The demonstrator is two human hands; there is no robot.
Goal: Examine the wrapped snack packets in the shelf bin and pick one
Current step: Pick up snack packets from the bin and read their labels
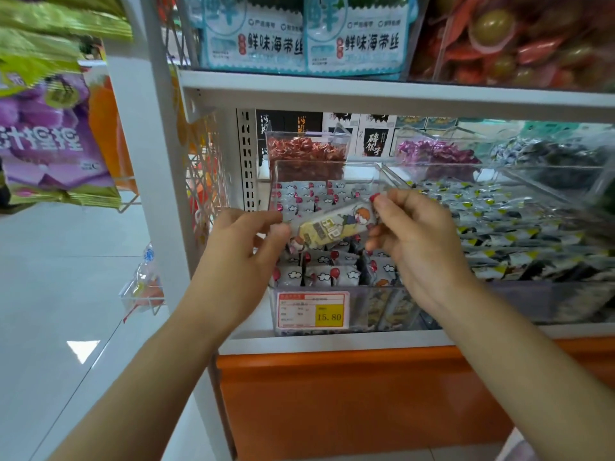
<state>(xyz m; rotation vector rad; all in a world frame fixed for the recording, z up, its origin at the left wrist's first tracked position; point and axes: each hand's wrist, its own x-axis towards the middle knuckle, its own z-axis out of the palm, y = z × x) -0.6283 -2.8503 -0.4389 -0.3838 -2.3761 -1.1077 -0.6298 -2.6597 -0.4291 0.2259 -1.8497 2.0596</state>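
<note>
Both hands had one snack packet point(332, 224) pinched by its ends, left hand point(246, 241) and right hand point(409, 234), stretched flat above the clear bin point(336, 314). Probably so the label faced up for reading

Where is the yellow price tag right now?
In the head view, the yellow price tag sits low on the front of the clear snack bin, below both hands, just above the orange shelf base.

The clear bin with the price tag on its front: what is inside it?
The clear bin holds small grey-white wrapped packets printed with clouds and red balloons. The left hand, right hand and the held packet cover its middle; lower layers are hidden.
</note>
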